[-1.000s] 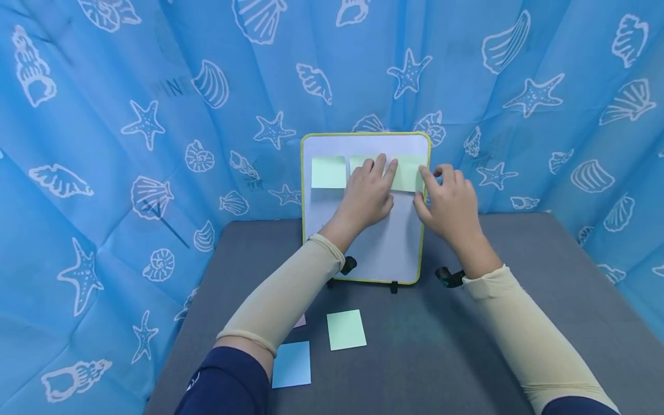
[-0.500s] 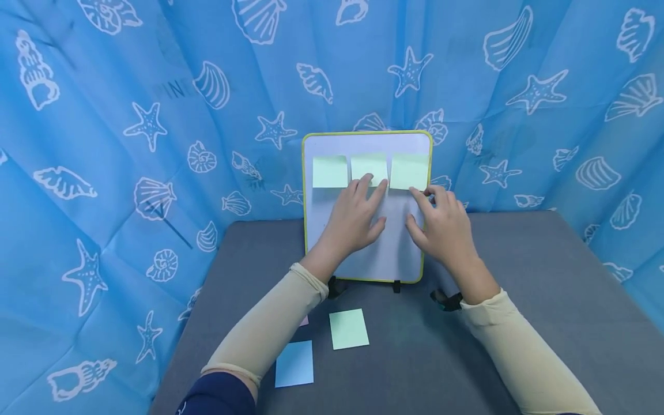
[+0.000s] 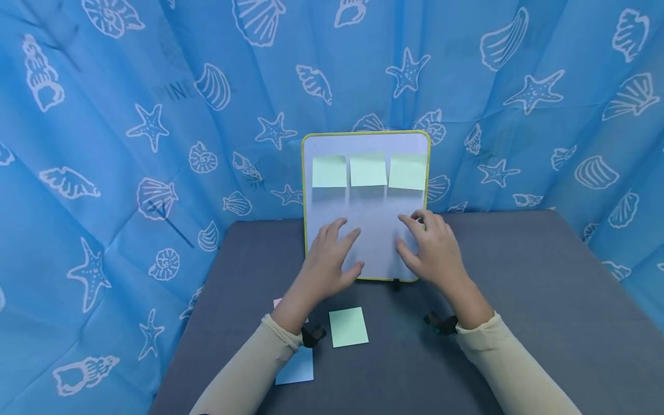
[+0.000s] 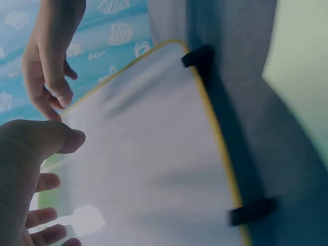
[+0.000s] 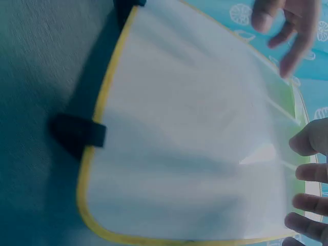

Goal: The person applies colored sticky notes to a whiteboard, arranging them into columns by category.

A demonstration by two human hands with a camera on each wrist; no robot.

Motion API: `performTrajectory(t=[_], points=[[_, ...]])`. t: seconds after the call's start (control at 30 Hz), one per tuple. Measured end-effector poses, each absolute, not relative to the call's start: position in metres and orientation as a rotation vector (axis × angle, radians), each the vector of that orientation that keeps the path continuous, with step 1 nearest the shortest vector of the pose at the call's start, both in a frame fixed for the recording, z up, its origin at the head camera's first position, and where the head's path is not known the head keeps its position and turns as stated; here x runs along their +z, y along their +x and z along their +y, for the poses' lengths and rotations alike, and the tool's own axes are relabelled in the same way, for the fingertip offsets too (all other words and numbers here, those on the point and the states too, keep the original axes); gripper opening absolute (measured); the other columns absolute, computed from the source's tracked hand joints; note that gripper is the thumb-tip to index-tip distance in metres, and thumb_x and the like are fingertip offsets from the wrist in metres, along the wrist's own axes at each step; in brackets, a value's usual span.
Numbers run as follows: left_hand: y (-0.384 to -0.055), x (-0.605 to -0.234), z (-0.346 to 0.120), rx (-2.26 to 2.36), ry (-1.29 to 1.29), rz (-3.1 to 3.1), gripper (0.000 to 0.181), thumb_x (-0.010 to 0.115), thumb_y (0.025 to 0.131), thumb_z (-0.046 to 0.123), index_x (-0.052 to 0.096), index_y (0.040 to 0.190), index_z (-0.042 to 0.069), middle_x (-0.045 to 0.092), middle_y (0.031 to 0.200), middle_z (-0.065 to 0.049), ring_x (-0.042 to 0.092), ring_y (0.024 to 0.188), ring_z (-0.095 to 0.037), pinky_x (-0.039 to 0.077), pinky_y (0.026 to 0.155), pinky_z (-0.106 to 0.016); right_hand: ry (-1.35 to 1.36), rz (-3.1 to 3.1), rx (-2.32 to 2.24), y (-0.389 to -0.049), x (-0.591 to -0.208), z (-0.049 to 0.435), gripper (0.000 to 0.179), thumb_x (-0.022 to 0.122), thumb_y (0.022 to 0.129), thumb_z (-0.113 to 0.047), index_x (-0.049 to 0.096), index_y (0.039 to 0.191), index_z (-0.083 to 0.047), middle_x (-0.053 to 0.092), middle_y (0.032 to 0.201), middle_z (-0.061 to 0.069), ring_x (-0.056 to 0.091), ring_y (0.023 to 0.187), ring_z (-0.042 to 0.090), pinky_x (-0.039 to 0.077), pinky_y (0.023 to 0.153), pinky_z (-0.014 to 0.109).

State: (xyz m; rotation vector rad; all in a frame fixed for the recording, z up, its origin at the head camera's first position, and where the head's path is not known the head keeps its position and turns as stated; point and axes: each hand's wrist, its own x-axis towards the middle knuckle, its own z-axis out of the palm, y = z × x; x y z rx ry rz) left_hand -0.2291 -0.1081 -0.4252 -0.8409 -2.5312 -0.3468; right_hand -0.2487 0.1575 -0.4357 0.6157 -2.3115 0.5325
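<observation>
A whiteboard (image 3: 370,236) with a yellow rim stands upright at the back of the table. Three pale green sticky notes, the left one (image 3: 329,171), the middle one (image 3: 368,169) and the right one (image 3: 407,171), are stuck in a row across its upper part. In front of the board's lower left, my left hand (image 3: 327,262) hovers with fingers spread and holds nothing. My right hand (image 3: 433,248) is before the lower right edge, its fingers loosely bent around no object. Both wrist views show the hands apart from the notes.
On the grey table (image 3: 519,276) lie a green sticky note (image 3: 349,327), a blue one (image 3: 295,369) partly under the left wrist, and a pink one (image 3: 277,302) mostly hidden by that arm. Black clips (image 5: 79,130) support the board's bottom edge. A blue shell-print curtain (image 3: 332,69) hangs behind.
Both hands have come down off the green notes on the board and drawn back towards me. The right note, touched one second ago, stays on the board beside the other two.
</observation>
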Motion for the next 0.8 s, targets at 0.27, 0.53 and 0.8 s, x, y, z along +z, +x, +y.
performTrajectory(t=[0.27,0.53,0.8], points=[[-0.203,-0.453,-0.135,-0.44,-0.767,-2.691,0.061,0.077,0.097,0.038,0.06,0.15,0.014,0.043,0.161,-0.019,0.047,0.143,-0.039,0.052,0.108,-0.057,0.72,-2.371,0.578,-0.235,-0.454,0.152,0.038,0.075,0.093,-0.025,0.075,0.126,-0.005,0.067,0.121,0.02,0.063,0.111,0.043,0.054,0.082,0.062],[-0.173,-0.477,-0.157,-0.515,-0.737,-2.76,0.062,0.077,0.097,0.037,0.059,0.152,0.015,0.039,0.164,-0.019,0.047,0.143,-0.041,0.053,0.105,-0.06,0.806,-2.445,0.627,-0.213,-0.471,0.148,0.039,0.079,0.093,-0.025,0.074,0.127,-0.007,0.068,0.124,0.017,0.065,0.114,0.039,0.054,0.089,0.063],[-0.149,-0.488,-0.18,-0.701,-0.541,-2.809,0.062,0.078,0.097,0.037,0.058,0.153,0.02,0.04,0.165,-0.015,0.052,0.136,-0.033,0.054,0.099,-0.06,0.836,-2.488,0.665,-0.203,-0.476,0.139,0.039,0.079,0.094,-0.027,0.075,0.128,-0.009,0.068,0.128,0.015,0.065,0.118,0.037,0.053,0.094,0.061]])
